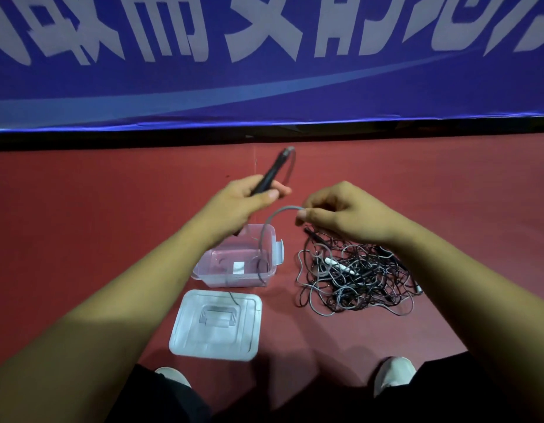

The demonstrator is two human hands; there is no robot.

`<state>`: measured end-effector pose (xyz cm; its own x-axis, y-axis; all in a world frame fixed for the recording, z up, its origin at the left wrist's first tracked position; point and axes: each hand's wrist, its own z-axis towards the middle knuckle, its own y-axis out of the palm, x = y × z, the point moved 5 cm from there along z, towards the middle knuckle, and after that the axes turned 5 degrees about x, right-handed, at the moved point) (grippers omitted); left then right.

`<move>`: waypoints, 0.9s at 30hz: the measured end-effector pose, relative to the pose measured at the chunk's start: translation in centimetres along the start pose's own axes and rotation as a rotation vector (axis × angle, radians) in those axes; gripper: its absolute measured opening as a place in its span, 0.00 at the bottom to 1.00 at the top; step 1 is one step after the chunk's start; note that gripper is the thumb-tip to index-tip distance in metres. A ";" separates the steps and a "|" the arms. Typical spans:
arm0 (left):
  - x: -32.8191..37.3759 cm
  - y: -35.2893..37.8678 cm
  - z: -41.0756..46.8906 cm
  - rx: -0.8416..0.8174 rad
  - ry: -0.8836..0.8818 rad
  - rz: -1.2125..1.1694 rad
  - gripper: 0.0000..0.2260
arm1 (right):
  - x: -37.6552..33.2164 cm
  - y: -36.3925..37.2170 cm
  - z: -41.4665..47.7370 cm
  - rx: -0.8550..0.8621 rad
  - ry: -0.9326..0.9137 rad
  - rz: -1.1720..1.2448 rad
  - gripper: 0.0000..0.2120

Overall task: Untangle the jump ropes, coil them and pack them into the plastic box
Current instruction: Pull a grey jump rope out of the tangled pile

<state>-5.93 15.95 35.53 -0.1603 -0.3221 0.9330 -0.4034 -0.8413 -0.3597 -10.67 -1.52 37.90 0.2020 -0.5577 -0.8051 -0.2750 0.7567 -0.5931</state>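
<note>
Head view. The left hand (249, 199), at centre frame, is clenched round a black handle (272, 174) whose tip points up and away. The right hand (340, 215), just right of it, pinches a grey rope (284, 209) between thumb and fingers. From the pinch the rope arcs down into the open box (231, 280) below the hands, and a thin strand trails onto the lid (188, 328) lying nearer the person. The other ropes sit in a tangle (356, 276) on the red floor (81, 209), right of the box.

A hard pull could cinch knots in the tangle. The strand crossing the box could also drag or tip it, since the box looks light. A blue banner (264, 71) fills the top of the frame, and two shoes (392, 374) show at the bottom.
</note>
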 end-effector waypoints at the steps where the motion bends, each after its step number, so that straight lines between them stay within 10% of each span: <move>1: 0.3 1.1 -0.3 -0.082 0.014 0.004 0.08 | 0.1 -0.3 0.2 0.048 -0.003 0.023 0.11; 10: 0.8 -3.6 0.0 0.301 -0.061 -0.786 0.07 | 7.7 -1.9 -0.2 -0.103 0.266 -0.343 0.10; 17: -1.8 -4.9 -0.3 0.436 -0.140 0.653 0.08 | 3.4 -1.4 0.2 0.035 0.118 -0.005 0.09; 23: -0.7 1.9 -0.7 -0.052 -0.096 -0.069 0.04 | 0.8 0.5 0.7 0.152 0.109 0.276 0.09; 27: 0.7 1.1 -0.7 0.081 -0.069 -0.280 0.07 | 2.4 -1.4 0.7 0.197 0.158 0.177 0.09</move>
<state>-7.15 15.12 35.81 0.0097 -0.0991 0.9950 -0.3497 -0.9326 -0.0894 -9.17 -3.66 36.82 0.0140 -0.4459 -0.8950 -0.1017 0.8898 -0.4449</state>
